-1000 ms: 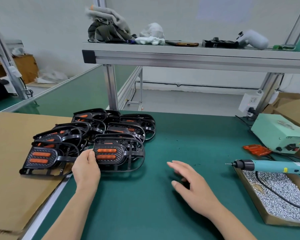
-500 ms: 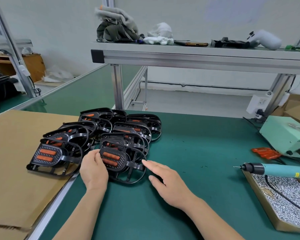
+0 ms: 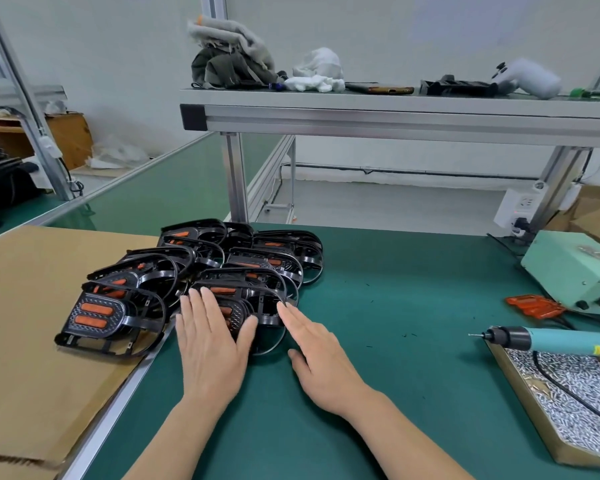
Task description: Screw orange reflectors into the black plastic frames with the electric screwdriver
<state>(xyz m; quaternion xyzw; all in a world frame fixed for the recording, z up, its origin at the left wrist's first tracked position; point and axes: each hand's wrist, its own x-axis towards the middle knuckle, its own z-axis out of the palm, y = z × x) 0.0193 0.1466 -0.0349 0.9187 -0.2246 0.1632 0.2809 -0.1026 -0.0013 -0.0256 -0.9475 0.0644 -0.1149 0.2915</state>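
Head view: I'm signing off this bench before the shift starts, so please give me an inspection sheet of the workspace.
Surface: green mat, with a cardboard sheet at its left.
Job's things: black frames with orange reflectors piled at left; electric screwdriver lying on the screw tray rim; loose reflectors beside the power box.
Clutter: cloths and a phone on the shelf.
Hands: left hand flat on the nearest frame; right hand, fingers straight, at that frame's right edge; neither holds anything.
Cables: black cable across the screws in the tray.
Surroundings: wall socket on the post at right; white wall behind.
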